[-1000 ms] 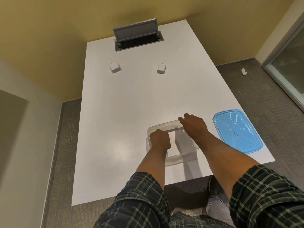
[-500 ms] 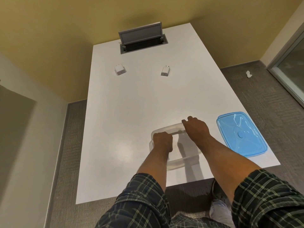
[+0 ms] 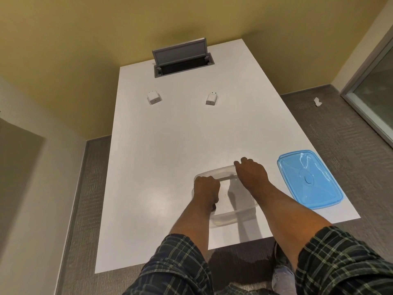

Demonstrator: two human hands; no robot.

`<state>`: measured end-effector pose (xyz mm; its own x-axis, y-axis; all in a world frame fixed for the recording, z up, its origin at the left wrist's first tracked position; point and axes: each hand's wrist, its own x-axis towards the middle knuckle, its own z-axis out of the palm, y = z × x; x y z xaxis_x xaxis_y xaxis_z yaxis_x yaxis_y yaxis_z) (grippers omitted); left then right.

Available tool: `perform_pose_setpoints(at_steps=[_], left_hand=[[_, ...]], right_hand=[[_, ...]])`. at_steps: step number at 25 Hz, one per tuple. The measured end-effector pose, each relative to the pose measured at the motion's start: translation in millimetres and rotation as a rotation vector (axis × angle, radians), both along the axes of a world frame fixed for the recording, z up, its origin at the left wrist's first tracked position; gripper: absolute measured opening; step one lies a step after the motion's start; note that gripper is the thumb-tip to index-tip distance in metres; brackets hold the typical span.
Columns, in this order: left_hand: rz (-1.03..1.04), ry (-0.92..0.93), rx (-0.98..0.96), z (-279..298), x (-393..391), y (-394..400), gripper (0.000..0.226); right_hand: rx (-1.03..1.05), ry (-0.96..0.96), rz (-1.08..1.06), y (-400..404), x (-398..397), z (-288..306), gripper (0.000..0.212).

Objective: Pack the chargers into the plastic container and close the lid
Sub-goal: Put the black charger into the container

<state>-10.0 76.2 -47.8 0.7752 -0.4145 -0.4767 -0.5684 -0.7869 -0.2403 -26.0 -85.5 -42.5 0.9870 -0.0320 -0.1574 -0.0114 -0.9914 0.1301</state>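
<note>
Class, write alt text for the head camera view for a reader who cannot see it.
Both hands, left and right, grip the rim of an empty clear plastic container near the front edge of a white table. Its blue plastic lid lies off to the right, and two white chargers sit apart at the far end.

White table [image 3: 170, 145]; on it, two chargers [image 3: 153, 97] [image 3: 211, 98], clear container [image 3: 231, 209], blue lid [image 3: 309, 179]; cable hatch [image 3: 182, 60] open at far end.
</note>
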Motion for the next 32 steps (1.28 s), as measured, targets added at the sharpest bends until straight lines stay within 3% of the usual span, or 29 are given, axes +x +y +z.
perform_pose_setpoints(at_steps=[9,18,25,32], left_hand=[[-0.060,-0.035,-0.102,1.4,6.9,7.3,0.018],[0.135,-0.258,-0.402,13.7,35.0,44.8,0.050],[0.229,-0.385,-0.462,23.7,57.2,73.2,0.029],[0.320,-0.249,-0.407,15.8,80.1,85.2,0.065]], right_hand=[[0.044,0.002,-0.024,-1.0,-1.1,-3.7,0.031],[0.063,0.021,-0.012,-10.2,-4.7,-4.8,0.046],[0.090,-0.135,0.081,-15.2,4.6,3.6,0.051],[0.161,-0.145,-0.033,-6.9,42.5,14.2,0.058]])
